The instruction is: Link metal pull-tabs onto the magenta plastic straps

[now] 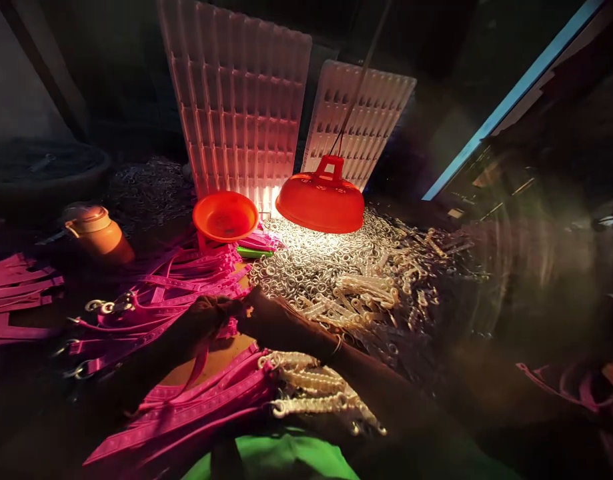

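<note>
Under the orange lamp (pixel 320 202), both hands (pixel 236 313) meet on pink straps (pixel 186 280).

A hanging lamp (pixel 320 202) sits over a heap of metal rings (pixel 326 267) at centre. Two gridded trays (pixel 236 93) lean upright behind it. A bowl (pixel 225 216) lies just left of the lamp, a bottle (pixel 99 233) farther left. Straps (pixel 171 287) spread before the bowl, with both hands (pixel 236 313) meeting among them.

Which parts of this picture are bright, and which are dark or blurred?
Head view: the red lamp lights only the metal rings beneath; the hands on the pink straps are dark silhouettes; the right side is smeared with blur; edges look bent.
</note>
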`<action>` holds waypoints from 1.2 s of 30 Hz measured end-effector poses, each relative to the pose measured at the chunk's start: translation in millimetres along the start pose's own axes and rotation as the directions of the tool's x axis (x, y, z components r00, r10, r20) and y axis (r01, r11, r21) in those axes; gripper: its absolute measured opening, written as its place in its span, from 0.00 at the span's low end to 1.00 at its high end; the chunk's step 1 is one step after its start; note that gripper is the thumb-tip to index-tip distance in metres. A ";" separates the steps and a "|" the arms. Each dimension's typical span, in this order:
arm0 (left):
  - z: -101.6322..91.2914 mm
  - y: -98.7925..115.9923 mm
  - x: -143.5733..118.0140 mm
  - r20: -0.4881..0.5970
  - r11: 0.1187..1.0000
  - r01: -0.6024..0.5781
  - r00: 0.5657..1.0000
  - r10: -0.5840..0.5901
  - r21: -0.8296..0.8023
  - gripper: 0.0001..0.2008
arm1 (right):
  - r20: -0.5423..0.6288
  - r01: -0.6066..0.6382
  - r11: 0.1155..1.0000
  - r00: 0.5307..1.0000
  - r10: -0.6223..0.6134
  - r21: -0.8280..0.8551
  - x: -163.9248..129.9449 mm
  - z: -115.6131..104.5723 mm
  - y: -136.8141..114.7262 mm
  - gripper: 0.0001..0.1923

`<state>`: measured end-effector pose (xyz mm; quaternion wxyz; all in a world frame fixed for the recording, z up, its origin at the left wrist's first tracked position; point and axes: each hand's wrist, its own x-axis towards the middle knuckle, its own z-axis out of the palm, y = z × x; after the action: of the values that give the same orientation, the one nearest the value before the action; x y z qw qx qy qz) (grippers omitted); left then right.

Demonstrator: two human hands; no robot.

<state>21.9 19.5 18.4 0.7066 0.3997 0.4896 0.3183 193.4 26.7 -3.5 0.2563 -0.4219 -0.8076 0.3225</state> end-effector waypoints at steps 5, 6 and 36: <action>-6.0 -3.8 -22.0 0.176 0.972 0.002 0.983 -0.044 0.234 0.15 | 0.082 0.065 0.984 0.995 -0.052 -0.167 -56.8 -8.6 -46.7 0.12; -4.3 -9.1 -26.5 0.194 0.961 0.006 0.979 -0.062 0.275 0.15 | 0.065 0.070 0.975 0.996 -0.057 -0.209 -68.1 -5.8 -49.2 0.11; 21.7 -51.6 -70.9 0.275 0.986 0.166 0.949 -0.156 -0.012 0.19 | 0.304 -0.008 0.995 0.952 -0.021 0.096 -96.8 9.1 -31.6 0.05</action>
<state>22.9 -70.3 8.5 0.7976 0.3863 0.4130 0.2099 220.5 -71.9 0.0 0.1498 -0.3516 -0.8224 0.4214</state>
